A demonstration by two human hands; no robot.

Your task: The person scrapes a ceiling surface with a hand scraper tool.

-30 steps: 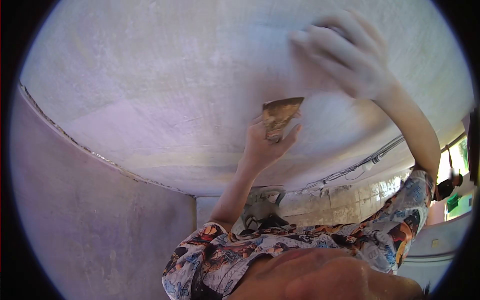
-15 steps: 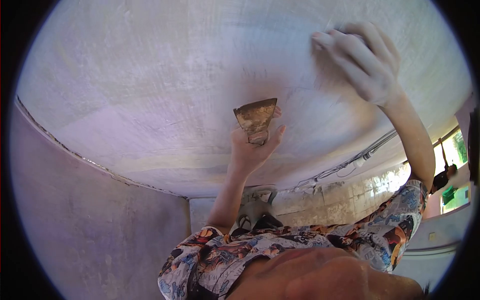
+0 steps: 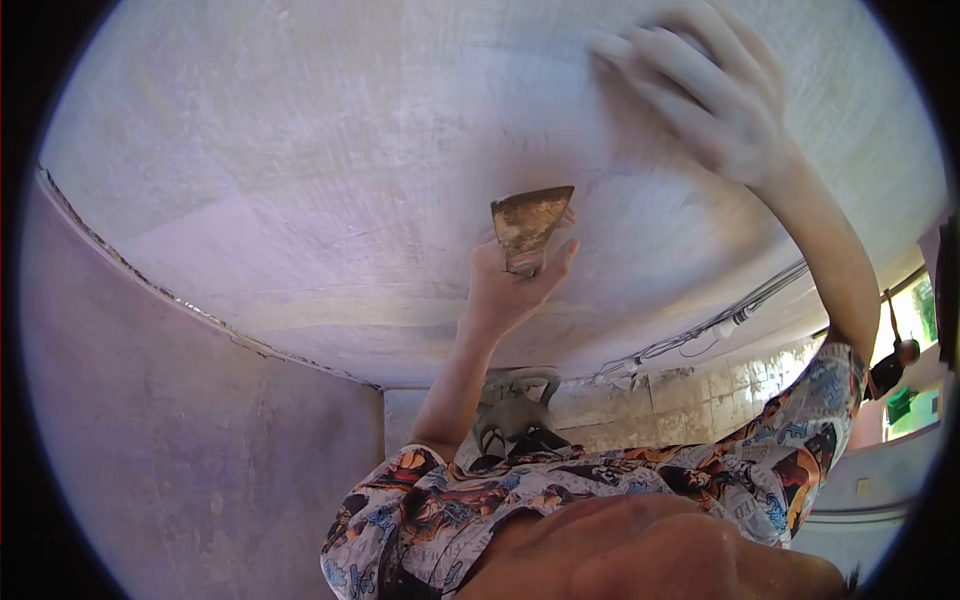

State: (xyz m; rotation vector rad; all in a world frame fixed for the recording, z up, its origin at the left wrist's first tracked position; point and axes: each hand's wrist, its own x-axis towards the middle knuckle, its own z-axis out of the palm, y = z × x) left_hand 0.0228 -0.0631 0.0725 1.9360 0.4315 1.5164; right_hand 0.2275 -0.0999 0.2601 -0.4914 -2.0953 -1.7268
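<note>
My left hand is closed around a putty knife, whose wide, stained blade points up in the view, with the thumb out to the right. At the upper right, my right hand is bent against the pale, streaked wall surface. Its fingers are curled, dusty and slightly blurred, and whatever lies under them is hidden.
Cables run along the lower right edge of the surface. A cracked seam borders a purplish wall on the left. My sandalled feet show below. Another person is by a bright window at the far right.
My right hand has moved left and slightly up across the surface. My left hand, with the putty knife, has shifted a little right and up.
</note>
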